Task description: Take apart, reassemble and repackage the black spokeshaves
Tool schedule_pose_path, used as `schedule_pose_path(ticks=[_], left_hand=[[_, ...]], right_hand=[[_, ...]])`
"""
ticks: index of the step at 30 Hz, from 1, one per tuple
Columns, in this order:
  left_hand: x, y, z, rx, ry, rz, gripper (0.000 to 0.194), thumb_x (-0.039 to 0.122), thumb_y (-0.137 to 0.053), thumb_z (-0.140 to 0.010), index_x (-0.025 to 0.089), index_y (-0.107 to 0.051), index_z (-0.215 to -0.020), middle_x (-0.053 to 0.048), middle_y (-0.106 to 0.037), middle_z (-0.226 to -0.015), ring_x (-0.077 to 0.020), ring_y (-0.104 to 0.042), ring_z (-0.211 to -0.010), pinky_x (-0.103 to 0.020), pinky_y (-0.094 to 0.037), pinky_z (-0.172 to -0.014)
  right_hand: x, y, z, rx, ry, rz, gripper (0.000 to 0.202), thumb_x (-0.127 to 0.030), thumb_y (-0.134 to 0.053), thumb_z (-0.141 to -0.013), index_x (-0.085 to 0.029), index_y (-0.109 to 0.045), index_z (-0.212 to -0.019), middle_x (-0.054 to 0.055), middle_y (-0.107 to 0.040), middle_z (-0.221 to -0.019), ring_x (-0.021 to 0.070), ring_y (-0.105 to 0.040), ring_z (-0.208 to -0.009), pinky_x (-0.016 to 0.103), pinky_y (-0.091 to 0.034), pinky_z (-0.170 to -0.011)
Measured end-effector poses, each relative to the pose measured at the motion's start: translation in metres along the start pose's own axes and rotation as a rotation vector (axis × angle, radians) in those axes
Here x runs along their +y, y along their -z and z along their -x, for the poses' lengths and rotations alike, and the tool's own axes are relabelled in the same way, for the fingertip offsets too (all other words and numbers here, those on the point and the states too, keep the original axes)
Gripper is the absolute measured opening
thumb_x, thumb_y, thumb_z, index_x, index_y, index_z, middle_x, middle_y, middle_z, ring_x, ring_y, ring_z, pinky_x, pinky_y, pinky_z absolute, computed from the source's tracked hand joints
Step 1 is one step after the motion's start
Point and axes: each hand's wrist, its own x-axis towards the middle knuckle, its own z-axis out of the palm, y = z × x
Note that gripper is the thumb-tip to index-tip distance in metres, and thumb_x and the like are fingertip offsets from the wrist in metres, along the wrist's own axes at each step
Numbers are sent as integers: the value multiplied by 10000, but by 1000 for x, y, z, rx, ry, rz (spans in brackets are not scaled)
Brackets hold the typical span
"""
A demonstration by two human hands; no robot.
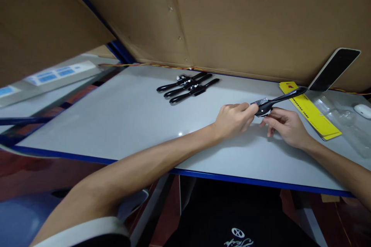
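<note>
A black spokeshave is held above the table, its free handle pointing up to the right. My left hand is closed around its left end, close to the metal blade part. Below the middle of the tool, the bent fingers of my right hand pinch at its underside; what exactly lies between the fingertips is hidden. Three more black spokeshaves lie side by side farther back on the table, to the left of my hands.
A yellow card and clear plastic packaging lie right of my hands. Behind them a phone leans against the cardboard wall. A white earbud case sits at the right edge. The white table has a blue front edge.
</note>
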Motion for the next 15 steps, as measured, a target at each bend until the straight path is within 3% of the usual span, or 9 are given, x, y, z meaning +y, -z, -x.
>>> schedule_pose_path(ticks=[3, 7, 11, 15], left_hand=[[1, 2, -1, 15, -62, -15, 257, 163, -385, -971, 198, -587, -815, 8, -585, -617, -110, -470, -476, -278, -266, -471], [4, 6, -2, 0, -115, -3, 278, 160, -371, -992, 198, -584, -817, 7, -580, -622, -109, -455, -469, -281, -266, -467], [4, 6, -1, -66, -75, 23, 266, 175, -364, -997, 201, -581, -845, 0, -572, -637, -114, -453, -483, -289, -257, -466], [4, 6, 0, -71, -61, 46, 260, 184, -364, -997, 202, -574, -847, 2, -564, -643, -111, -450, -486, -289, -259, -468]], right_hand=[[0, -3, -3, 54, -66, -176, 310, -417, -826, -765, -200, -674, -928, 11, -759, -751, 139, -617, -432, 281, -520, -436], [-4, -10, -2, 120, -68, -223, 315, -388, -898, -678, -191, -685, -801, 5, -745, -730, 135, -624, -439, 281, -543, -455], [-3, -14, -1, 176, -26, -236, 283, -356, -903, -683, -193, -717, -820, 7, -747, -806, 120, -624, -471, 278, -555, -476], [6, -10, 0, 51, -61, -320, 254, -399, -837, -783, -190, -729, -878, 34, -754, -859, 129, -655, -520, 289, -579, -523]])
